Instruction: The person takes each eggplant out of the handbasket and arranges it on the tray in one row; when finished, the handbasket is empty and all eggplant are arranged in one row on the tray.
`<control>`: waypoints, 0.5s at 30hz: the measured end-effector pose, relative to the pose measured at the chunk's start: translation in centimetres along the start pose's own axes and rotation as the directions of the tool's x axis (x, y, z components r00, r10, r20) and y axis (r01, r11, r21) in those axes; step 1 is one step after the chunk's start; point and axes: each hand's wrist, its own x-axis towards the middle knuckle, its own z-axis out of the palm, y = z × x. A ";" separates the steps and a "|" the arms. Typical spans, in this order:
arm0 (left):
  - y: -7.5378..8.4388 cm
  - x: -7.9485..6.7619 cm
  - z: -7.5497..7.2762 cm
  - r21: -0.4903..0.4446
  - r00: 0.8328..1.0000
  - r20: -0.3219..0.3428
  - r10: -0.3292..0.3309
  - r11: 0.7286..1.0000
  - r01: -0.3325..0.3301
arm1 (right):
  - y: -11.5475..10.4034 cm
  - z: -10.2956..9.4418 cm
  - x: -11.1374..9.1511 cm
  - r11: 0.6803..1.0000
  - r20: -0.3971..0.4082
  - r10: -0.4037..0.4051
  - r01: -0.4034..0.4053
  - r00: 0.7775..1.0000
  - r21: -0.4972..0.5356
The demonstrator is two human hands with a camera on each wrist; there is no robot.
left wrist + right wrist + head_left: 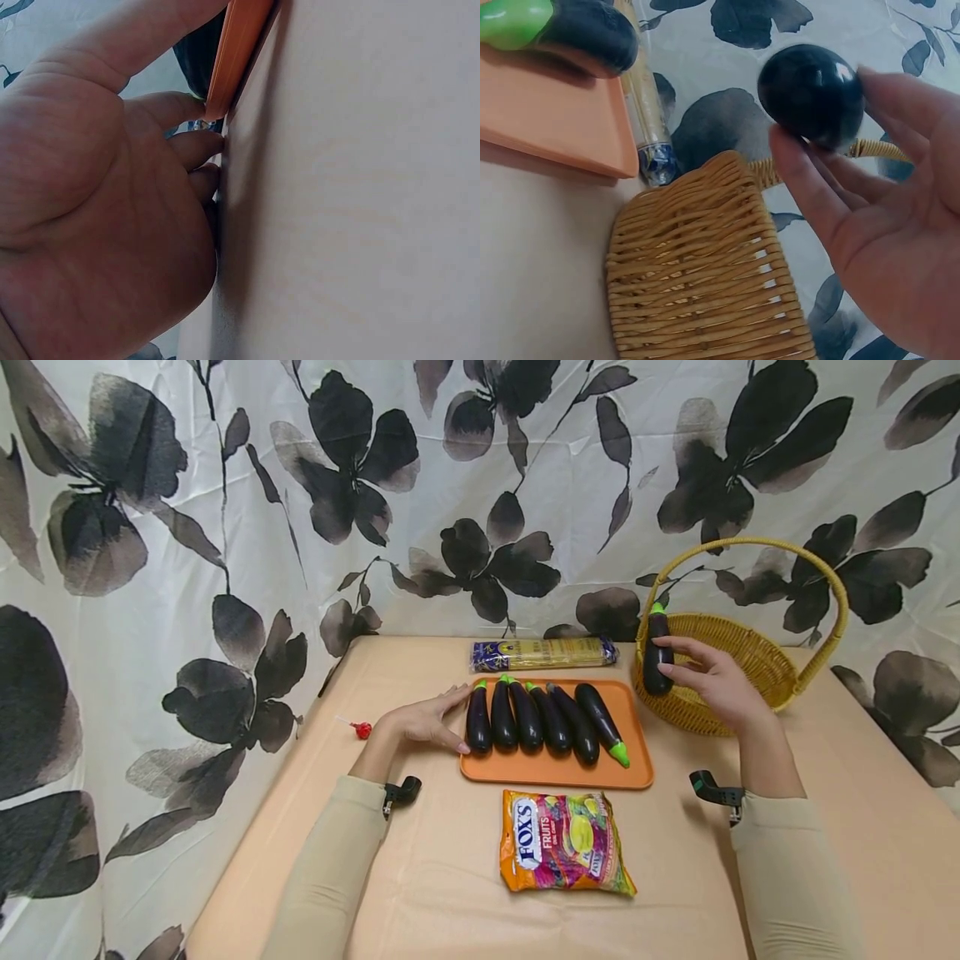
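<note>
My right hand [723, 685] pinches a dark purple eggplant [657, 652] between thumb and fingers. It is held upright at the left side of a wicker basket [750, 652], green stem up. In the right wrist view its rounded end [810, 94] shows above the basket's woven wall [697, 270]. Several more eggplants [528, 718] lie side by side on an orange tray [555, 772]; the rightmost has its green stem toward me. My left hand [423, 722] rests at the tray's left edge beside the leftmost eggplant, thumb and fingers spread apart.
Behind the tray lies a clear pack of spaghetti [543, 653]. In front of it is a bag of fruit candy [566, 843]. A red lollipop [362, 729] lies left of my left hand. The basket's tall arched handle [750, 542] stands up; a floral curtain hangs behind.
</note>
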 end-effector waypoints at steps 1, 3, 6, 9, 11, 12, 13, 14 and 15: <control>0.0 0.0 0.0 -0.001 1.000 -0.001 -0.001 1.000 0.001 | -0.1 0.1 0.0 1.000 0.022 -0.018 0.019 1.000 -0.024; 0.0 0.0 0.0 0.000 1.000 0.000 -0.003 1.000 0.003 | -0.3 0.2 -0.1 0.995 0.058 -0.050 0.055 0.997 -0.082; 0.0 -0.1 0.0 0.008 1.000 0.000 -0.003 1.000 0.003 | -0.6 0.5 -0.2 0.979 0.122 -0.096 0.115 0.988 -0.168; 0.0 -0.1 0.0 0.011 1.000 -0.002 0.001 1.000 -0.001 | -1.1 0.7 -0.2 0.958 0.170 -0.114 0.153 0.979 -0.241; 0.0 0.0 0.0 0.011 1.000 -0.004 0.003 1.000 -0.003 | -1.4 0.8 -0.3 0.947 0.208 -0.109 0.165 0.972 -0.276; 0.0 0.0 0.0 0.010 1.000 -0.004 0.003 1.000 -0.003 | -1.5 0.9 -0.3 0.941 0.227 -0.103 0.169 0.968 -0.294; 0.0 0.0 0.0 0.009 1.000 -0.004 0.002 1.000 -0.002 | -1.6 1.0 -0.3 0.937 0.244 -0.092 0.167 0.965 -0.307; 0.0 0.0 0.0 0.008 1.000 -0.004 0.001 1.000 -0.001 | -1.6 1.0 -0.3 0.931 0.261 -0.081 0.166 0.962 -0.324; 0.1 -0.1 0.0 0.006 1.000 -0.004 -0.001 1.000 0.001 | -1.7 1.1 -0.3 0.926 0.277 -0.073 0.168 0.958 -0.337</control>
